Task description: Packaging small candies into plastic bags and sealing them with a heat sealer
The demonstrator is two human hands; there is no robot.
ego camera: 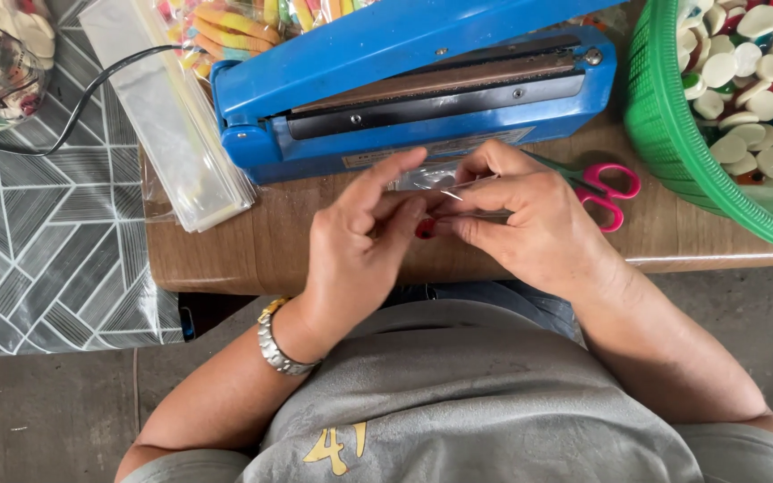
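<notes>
Clear plastic, a small see-through bag, sits pinched between your two hands at the centre of the frame, just in front of the blue heat sealer. Your left hand has its fingers curled loosely, thumb and forefinger closed on the bag's near edge, with the forefinger stretched up toward the sealer. Your right hand bends its fingers inward and grips the same bag from the right side; the fingertips of both hands almost meet. A small red piece shows at your left fingertips; you cannot tell from here whether it lies inside the bag.

A silver and gold bracelet circles your left wrist.

Behind your right hand, pink-handled scissors lie on the brown tabletop. At the right edge of the frame a green mesh basket holds many round white and coloured sweets. In the upper left, a stack of long clear empty bags lies beside the sealer, and a clear packet of striped, multicoloured gummy sweets sits at the top edge. A black cable runs leftward across the grey patterned cloth.
</notes>
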